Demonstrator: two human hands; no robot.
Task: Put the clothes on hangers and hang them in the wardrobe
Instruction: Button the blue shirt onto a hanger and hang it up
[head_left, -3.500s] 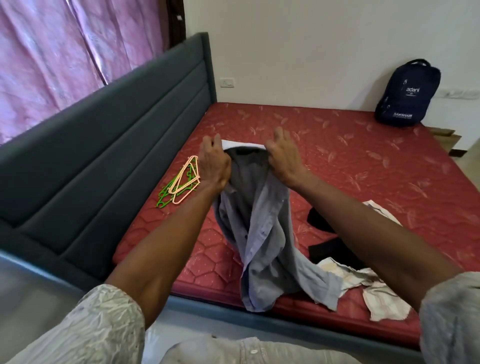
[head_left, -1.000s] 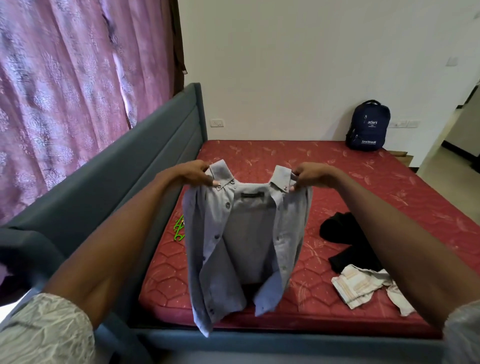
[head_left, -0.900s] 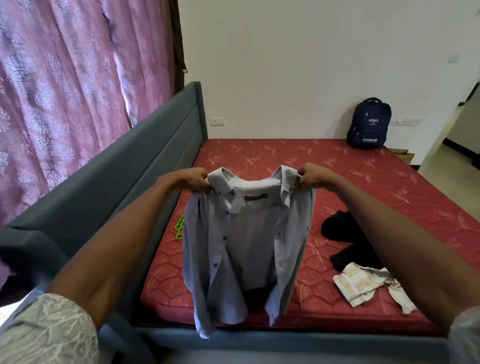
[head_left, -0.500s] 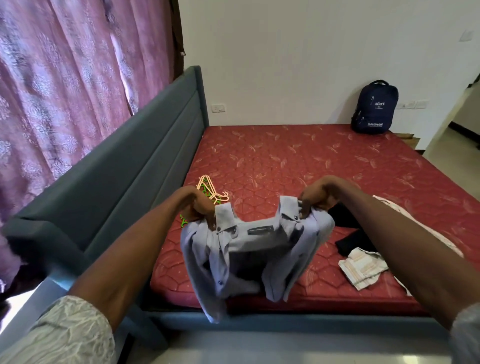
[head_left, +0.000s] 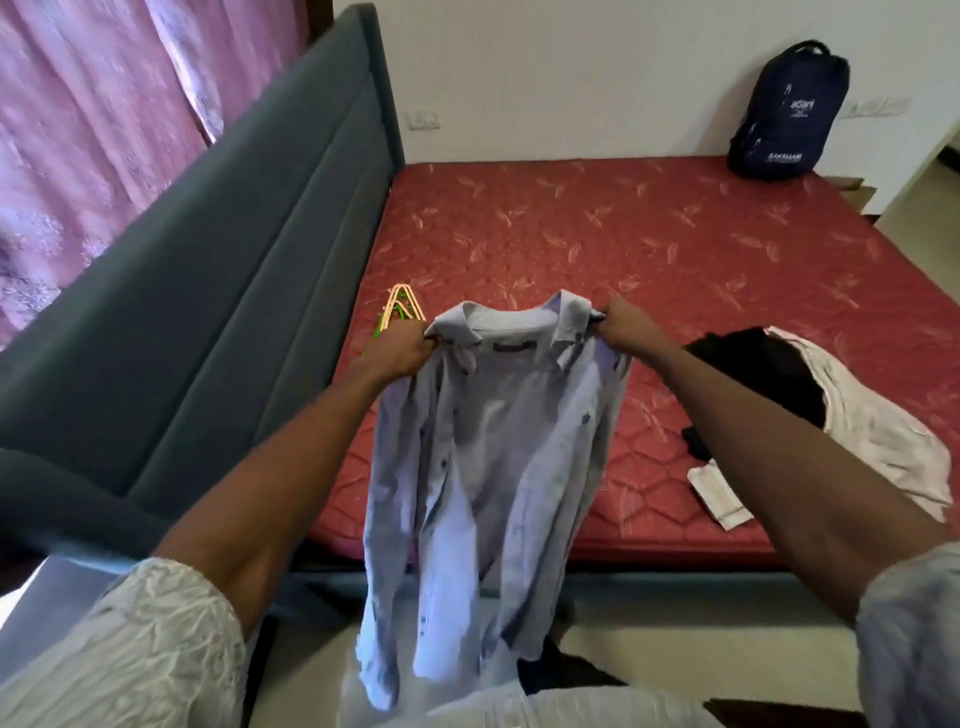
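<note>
A light blue button-up shirt (head_left: 493, 457) hangs open in the air over the near edge of the bed, collar up. My left hand (head_left: 400, 348) grips its left shoulder by the collar, and my right hand (head_left: 621, 325) grips the right shoulder. The shirt's tails and sleeves hang down past the bed frame. A small pile of orange and green plastic hangers (head_left: 397, 309) lies on the mattress just beyond my left hand, partly hidden by it. No wardrobe is in view.
The red mattress (head_left: 597, 234) fills the middle. A black garment (head_left: 758, 369), a pale pink one (head_left: 872, 431) and a folded cream cloth (head_left: 719, 493) lie at right. A teal headboard (head_left: 218, 270) runs along the left, a navy backpack (head_left: 789, 114) stands at the far corner.
The shirt was bunched and low half a second ago; now it is lifted and spread out, hanging long. My view has tilted down toward the near bed edge.
</note>
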